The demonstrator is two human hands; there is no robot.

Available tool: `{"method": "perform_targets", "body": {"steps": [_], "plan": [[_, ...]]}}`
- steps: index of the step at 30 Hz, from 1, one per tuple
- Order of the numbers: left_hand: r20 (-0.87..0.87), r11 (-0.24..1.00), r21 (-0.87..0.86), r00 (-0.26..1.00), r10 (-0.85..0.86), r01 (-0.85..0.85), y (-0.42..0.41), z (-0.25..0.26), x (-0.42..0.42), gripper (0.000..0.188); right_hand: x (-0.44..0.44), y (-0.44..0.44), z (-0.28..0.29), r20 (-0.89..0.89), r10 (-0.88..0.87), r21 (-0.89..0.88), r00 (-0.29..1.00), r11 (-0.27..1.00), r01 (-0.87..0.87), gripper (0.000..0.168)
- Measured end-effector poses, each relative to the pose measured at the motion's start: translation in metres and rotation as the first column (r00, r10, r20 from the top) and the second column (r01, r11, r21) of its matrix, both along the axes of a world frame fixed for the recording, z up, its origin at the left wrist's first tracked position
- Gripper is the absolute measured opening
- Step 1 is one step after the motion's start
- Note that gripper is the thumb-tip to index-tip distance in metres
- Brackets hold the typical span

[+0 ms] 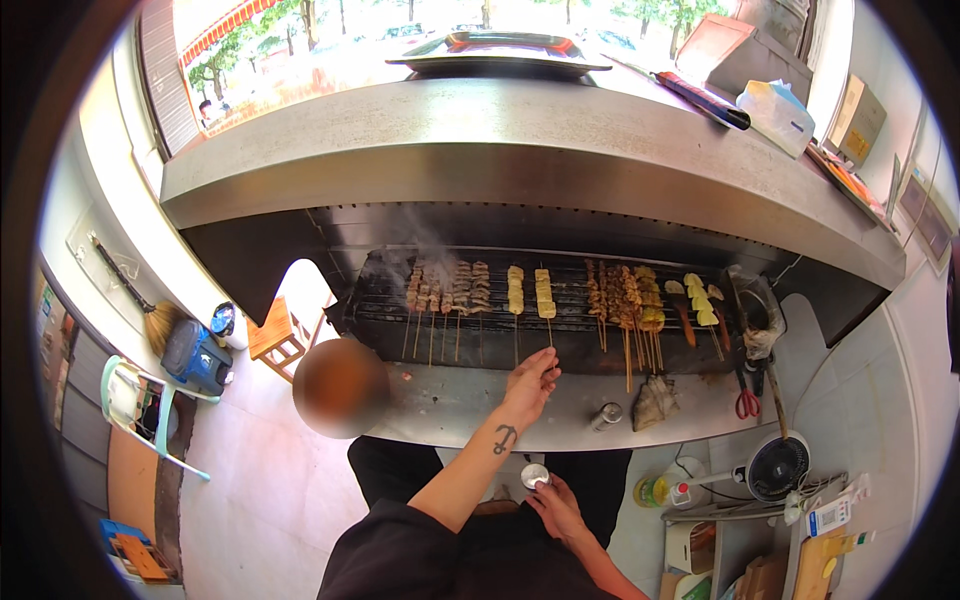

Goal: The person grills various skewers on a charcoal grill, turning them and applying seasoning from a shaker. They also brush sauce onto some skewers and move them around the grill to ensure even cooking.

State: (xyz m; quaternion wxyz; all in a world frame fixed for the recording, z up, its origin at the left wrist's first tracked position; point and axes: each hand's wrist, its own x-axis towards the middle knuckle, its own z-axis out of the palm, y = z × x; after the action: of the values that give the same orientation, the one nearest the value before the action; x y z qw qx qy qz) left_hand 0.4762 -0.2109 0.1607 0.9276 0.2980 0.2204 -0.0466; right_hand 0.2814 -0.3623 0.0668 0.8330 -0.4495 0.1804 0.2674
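Note:
My left hand (532, 382) reaches over the grill's front edge, its fingers closed on the wooden stick of a pale yellow skewer (545, 294). A similar pale skewer (515, 291) lies just to its left. Low in front of my body, my right hand (556, 504) holds a small round shaker (535, 476) with a whitish top. Meat skewers (448, 289) lie smoking at the left of the grill (570, 307). Browned skewers (627, 296) and a skewer of pale yellow slices (700, 301) lie farther right.
On the steel ledge stand a metal shaker (607, 417) and a crumpled cloth (655, 403). Red-handled scissors (748, 403) hang at the right, above a fan (778, 466). A wooden stool (274, 334) stands left. The steel hood (525, 172) spans behind the grill.

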Motion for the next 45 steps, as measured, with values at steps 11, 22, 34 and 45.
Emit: {"method": "perform_targets", "body": {"steps": [11, 22, 34, 45], "plan": [[0.063, 0.996, -0.039, 0.994, 0.087, -0.085, -0.006, 0.000, 0.005, 0.031, 0.003, -0.003, 0.003, -0.029, -0.009, 0.039, 1.000, 0.999, 0.011, 0.047], [0.133, 0.981, -0.186, 0.988, 0.083, -0.058, 0.007, 0.007, 0.001, 0.034, 0.007, -0.005, 0.018, 0.014, -0.058, 0.057, 0.998, 0.997, 0.057, 0.046], [0.104, 0.991, -0.125, 0.993, 0.052, -0.039, -0.008, 0.012, 0.003, 0.032, 0.005, -0.010, 0.016, 0.027, -0.059, 0.078, 0.998, 0.995, 0.057, 0.046], [0.076, 0.980, -0.198, 0.996, 0.049, -0.033, -0.008, 0.009, 0.006, 0.028, 0.005, -0.009, 0.018, 0.027, -0.045, 0.085, 0.999, 0.995, 0.043, 0.046]]}}
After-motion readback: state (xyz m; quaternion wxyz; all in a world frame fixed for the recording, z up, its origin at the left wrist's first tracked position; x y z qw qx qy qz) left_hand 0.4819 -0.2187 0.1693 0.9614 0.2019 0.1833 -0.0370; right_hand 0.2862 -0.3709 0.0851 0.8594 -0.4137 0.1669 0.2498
